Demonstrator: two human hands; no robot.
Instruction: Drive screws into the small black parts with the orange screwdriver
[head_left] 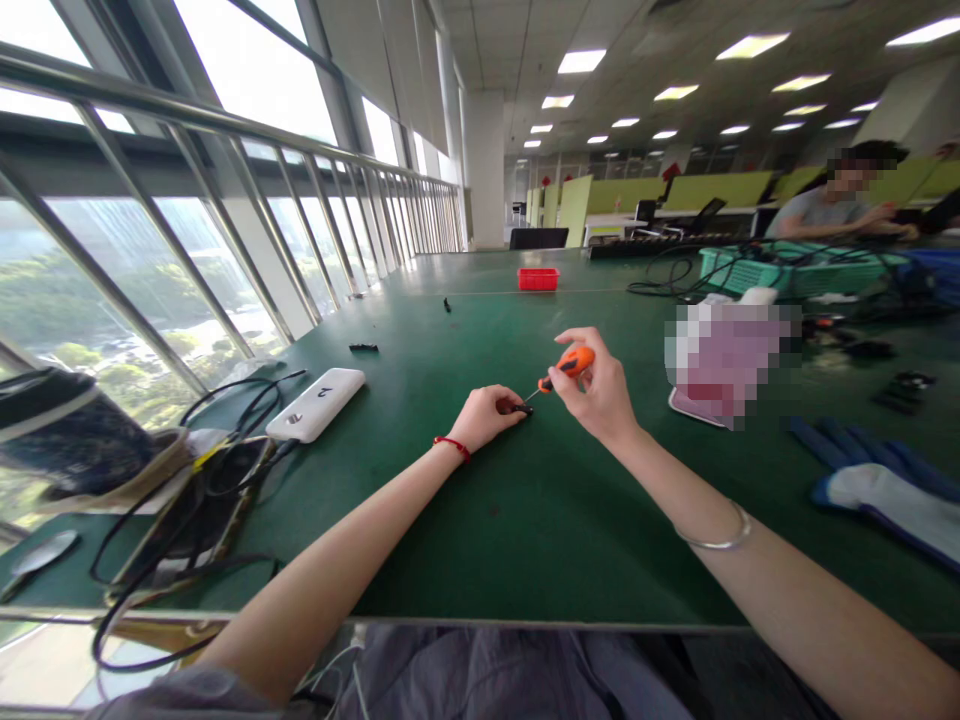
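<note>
My left hand (489, 414) rests on the green table mat (480, 520), fingers pinched around a small black part (523, 408). My right hand (596, 390) grips a small screwdriver with an orange handle (571, 364). Its tip points down and left onto the black part. A red string circles my left wrist and a thin silver bangle my right forearm.
A white power bank (316, 402) and tangled black cables (217, 470) lie left. A red bin (538, 279) sits far back, with small black parts (364, 347) before it. Blue-white gloves (877, 480) lie right. Another person (840, 205) sits at the far right by a green basket (757, 268).
</note>
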